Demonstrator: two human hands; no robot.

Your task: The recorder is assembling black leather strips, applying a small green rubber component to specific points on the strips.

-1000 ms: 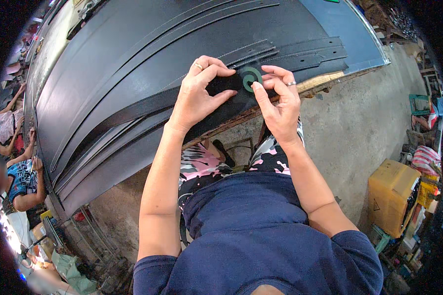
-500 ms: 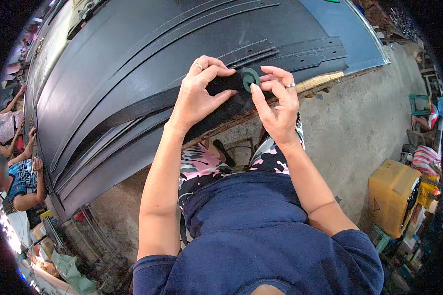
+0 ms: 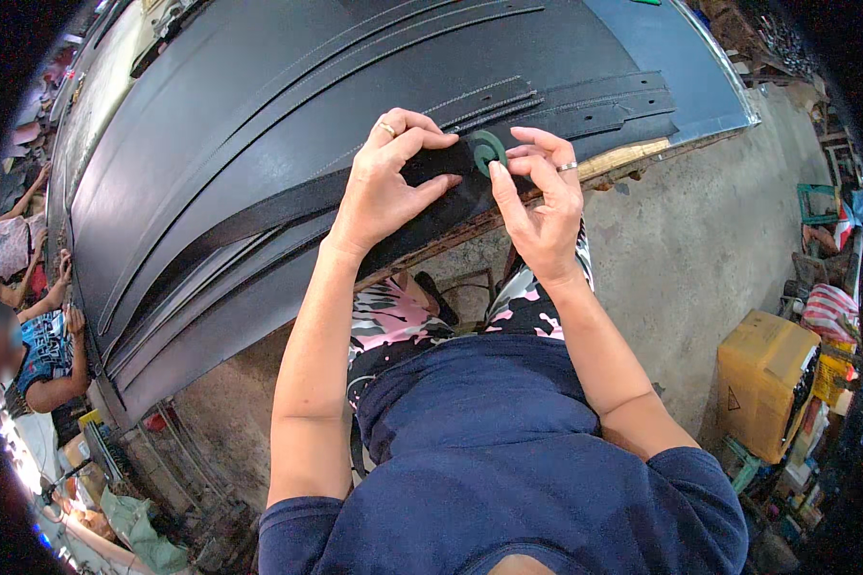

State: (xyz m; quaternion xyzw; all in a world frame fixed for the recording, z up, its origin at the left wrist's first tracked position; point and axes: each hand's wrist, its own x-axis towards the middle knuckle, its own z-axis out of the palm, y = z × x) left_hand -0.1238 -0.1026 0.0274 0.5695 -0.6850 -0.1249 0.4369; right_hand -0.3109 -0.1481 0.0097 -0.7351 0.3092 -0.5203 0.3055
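Note:
A wide black strap runs along the near side of the table, and its end lies between my two hands. My left hand is closed on this strap, with fingertips at its far edge and thumb at its near edge. A small dark green round piece with a curled, ring-like front sits over the strap end. My right hand pinches the round piece's right side between thumb and index finger, the other fingers curled loosely above. What lies under the round piece is hidden.
More stitched black straps lie on the black-covered table, whose wooden edge faces me. At the far left, another person's hand rests by the table edge. A cardboard box stands on the concrete floor at right.
The green round piece and my right fingers have shifted very slightly. My left hand keeps its place on the strap.

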